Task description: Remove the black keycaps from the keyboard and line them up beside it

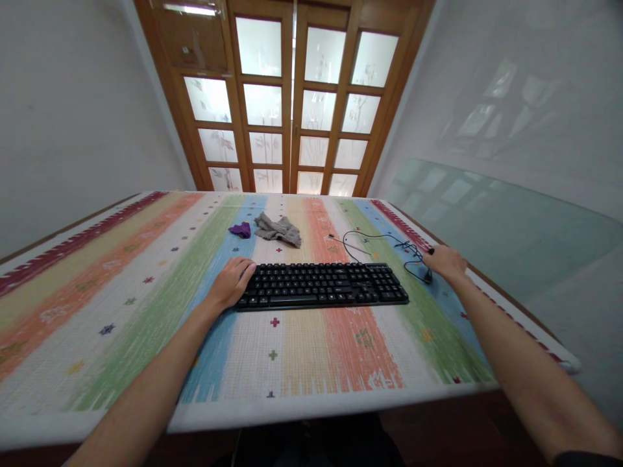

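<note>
Left hand on the keyboard, right hand at its cable

A black keyboard (311,285) lies flat near the middle of a striped tablecloth (302,357), its long side running left to right and its number pad at the right end. The person's left hand (232,280) is closed over the keyboard's left end, with the thumb lying along the end keys and the other fingers bent around the far corner.

The right hand (445,261) is well apart from the keyboard, near the right edge of the table. Its grip is narrow, with a small black piece at the fingertips; this appears to be part of the black cable (403,244), though it is too small to be sure. The cable leaves the far side of the keyboard, loops to the right and gathers in a loose tangle just beside this hand.

Beyond the keyboard, a thin stick (351,246) lies at a slant by the cable's loop. Farther left, a crumpled grey cloth (278,229) rests just beside a smaller purple cloth (240,229). Wooden doors (288,104) with frosted panes stand at the far end.
</note>
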`<state>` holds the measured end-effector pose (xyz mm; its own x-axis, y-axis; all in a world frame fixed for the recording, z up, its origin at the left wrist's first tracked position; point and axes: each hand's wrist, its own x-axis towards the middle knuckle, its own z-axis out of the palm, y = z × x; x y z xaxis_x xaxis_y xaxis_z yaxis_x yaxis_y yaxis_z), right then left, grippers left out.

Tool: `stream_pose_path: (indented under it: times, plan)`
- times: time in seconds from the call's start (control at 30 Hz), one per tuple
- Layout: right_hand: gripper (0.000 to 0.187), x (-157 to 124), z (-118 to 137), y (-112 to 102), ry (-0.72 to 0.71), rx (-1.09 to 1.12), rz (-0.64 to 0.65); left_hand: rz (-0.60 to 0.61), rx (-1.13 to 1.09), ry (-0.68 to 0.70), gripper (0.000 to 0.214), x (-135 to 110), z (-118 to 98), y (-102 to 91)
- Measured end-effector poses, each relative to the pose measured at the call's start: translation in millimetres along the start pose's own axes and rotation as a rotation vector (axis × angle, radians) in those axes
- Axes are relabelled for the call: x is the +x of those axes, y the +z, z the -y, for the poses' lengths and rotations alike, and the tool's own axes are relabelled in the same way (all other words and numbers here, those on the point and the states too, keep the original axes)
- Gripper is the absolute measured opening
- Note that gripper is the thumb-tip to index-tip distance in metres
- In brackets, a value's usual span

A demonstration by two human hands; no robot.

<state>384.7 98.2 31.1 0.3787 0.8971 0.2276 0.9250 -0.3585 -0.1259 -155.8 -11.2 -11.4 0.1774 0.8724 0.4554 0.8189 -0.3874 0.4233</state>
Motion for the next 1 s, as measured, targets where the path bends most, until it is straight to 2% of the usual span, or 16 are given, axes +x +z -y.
stream_pose_path:
  times: [0.03, 0.17, 0.23, 0.37, 0.67, 0.87, 1.0]
  plan:
    - [0.03, -1, 10, -1, -0.018, -0.009, 0.018, 0.0, -0.002, -0.002, 0.045, 0, 0, 0.0]
    - [0.029, -10, 59, 2, -0.308, -0.065, 0.207, -0.006, -0.007, -0.003, 0.044, 0, 1, -0.3]
    - [0.027, -15, 82, 7, -0.361, -0.052, 0.257, -0.009, -0.01, -0.001, 0.044, -1, 2, -0.4]
    - [0.026, -19, 112, 18, -0.387, -0.04, 0.27, -0.008, -0.018, 0.008, 0.044, -1, 3, -0.5]
    - [0.024, -14, 149, 26, -0.429, 0.026, 0.273, 0.021, -0.025, 0.011, 0.045, 1, 1, -0.6]
    - [0.034, -15, 180, 28, -0.43, 0.058, 0.226, 0.02, -0.031, 0.022, 0.045, 1, 2, -0.3]
    - [0.032, -20, 199, 32, -0.447, 0.058, 0.229, 0.026, -0.035, 0.007, 0.044, 1, -1, -2.5]
